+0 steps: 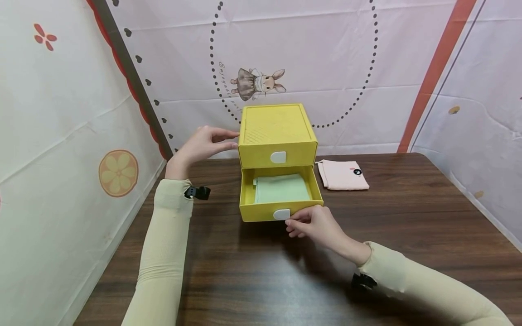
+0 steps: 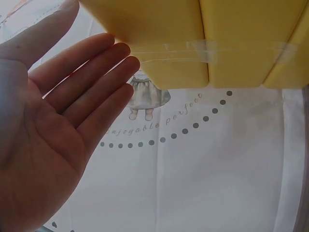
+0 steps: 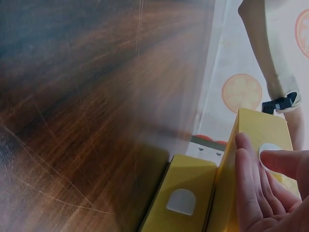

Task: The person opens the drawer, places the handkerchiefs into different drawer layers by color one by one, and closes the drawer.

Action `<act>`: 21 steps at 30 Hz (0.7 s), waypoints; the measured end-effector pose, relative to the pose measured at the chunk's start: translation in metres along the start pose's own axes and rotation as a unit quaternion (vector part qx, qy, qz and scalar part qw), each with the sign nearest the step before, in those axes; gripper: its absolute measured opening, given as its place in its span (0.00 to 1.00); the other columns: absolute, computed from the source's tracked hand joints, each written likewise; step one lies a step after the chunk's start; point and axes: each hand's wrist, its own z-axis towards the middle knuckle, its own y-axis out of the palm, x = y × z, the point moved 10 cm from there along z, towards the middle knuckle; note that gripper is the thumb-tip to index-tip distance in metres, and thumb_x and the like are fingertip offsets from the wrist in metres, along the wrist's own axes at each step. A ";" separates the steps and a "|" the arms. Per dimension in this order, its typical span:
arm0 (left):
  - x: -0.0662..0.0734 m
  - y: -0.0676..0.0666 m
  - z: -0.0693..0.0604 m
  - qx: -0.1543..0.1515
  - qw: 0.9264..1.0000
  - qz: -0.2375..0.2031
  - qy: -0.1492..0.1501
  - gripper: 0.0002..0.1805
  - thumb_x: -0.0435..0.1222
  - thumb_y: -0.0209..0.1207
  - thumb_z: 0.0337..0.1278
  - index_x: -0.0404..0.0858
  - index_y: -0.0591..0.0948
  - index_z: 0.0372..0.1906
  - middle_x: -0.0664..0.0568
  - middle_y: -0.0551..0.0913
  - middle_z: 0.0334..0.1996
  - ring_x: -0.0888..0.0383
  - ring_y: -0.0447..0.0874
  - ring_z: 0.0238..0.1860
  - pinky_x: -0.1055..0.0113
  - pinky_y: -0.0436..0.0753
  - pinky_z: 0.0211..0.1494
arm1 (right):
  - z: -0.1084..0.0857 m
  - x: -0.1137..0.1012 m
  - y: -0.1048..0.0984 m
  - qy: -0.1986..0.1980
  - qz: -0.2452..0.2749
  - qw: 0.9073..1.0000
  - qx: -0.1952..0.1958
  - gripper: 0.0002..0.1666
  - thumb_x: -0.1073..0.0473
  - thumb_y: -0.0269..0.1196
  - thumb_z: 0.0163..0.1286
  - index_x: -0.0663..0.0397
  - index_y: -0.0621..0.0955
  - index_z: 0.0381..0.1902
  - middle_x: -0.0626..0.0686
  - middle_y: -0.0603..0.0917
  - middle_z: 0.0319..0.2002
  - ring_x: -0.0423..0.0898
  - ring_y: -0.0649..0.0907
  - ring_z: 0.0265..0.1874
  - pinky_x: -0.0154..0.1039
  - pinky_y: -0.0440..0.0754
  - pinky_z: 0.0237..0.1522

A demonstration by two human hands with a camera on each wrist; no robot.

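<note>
Pale sleeves [image 1: 161, 253] lead to the yellow cabinet [image 1: 279, 124]. At its front, the right hand [image 1: 318, 225] pinches the open middle drawer [image 1: 261, 212] (green cloth [image 1: 282, 188] inside); at its left side, the left hand [image 1: 203, 144] has fingers straight. Sliding this drawer seems the step in hand; the next move probably calls for keeping it level.

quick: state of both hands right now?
Left hand: open, fingers extended at the side of the yellow drawer unit, holding nothing.
Right hand: closed, pinching the white tab of the open drawer.
</note>
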 end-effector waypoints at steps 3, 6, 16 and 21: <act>0.000 0.000 0.000 0.000 1.000 0.000 0.001 0.30 0.61 0.61 0.51 0.51 0.81 0.56 0.55 0.83 0.53 0.60 0.82 0.50 0.58 0.80 0.53 | -0.002 -0.012 -0.003 0.003 -0.002 1.000 0.002 0.09 0.63 0.63 0.64 0.66 0.85 0.33 0.64 0.87 0.27 0.45 0.87 0.23 0.37 0.85 0.27; -0.001 0.000 0.000 0.000 1.000 0.002 0.002 0.29 0.61 0.61 0.51 0.51 0.81 0.56 0.55 0.83 0.52 0.60 0.82 0.50 0.59 0.81 0.53 | -0.004 -0.022 -0.004 0.004 0.004 1.000 0.000 0.09 0.64 0.63 0.65 0.68 0.85 0.33 0.65 0.86 0.27 0.45 0.87 0.23 0.35 0.85 0.27; -0.002 0.000 0.001 0.002 1.000 0.006 0.000 0.30 0.62 0.60 0.50 0.52 0.80 0.57 0.56 0.83 0.52 0.61 0.81 0.50 0.59 0.80 0.53 | 0.015 0.017 -0.004 0.019 0.072 0.997 0.026 0.12 0.59 0.65 0.64 0.66 0.86 0.36 0.64 0.87 0.29 0.55 0.87 0.27 0.46 0.86 0.31; -0.002 0.000 0.000 0.001 1.000 0.007 -0.001 0.30 0.62 0.60 0.50 0.52 0.80 0.57 0.56 0.83 0.53 0.62 0.81 0.50 0.59 0.80 0.53 | 0.020 0.024 -0.004 0.030 0.091 0.995 0.035 0.13 0.59 0.65 0.63 0.66 0.85 0.36 0.65 0.87 0.30 0.63 0.86 0.31 0.50 0.85 0.33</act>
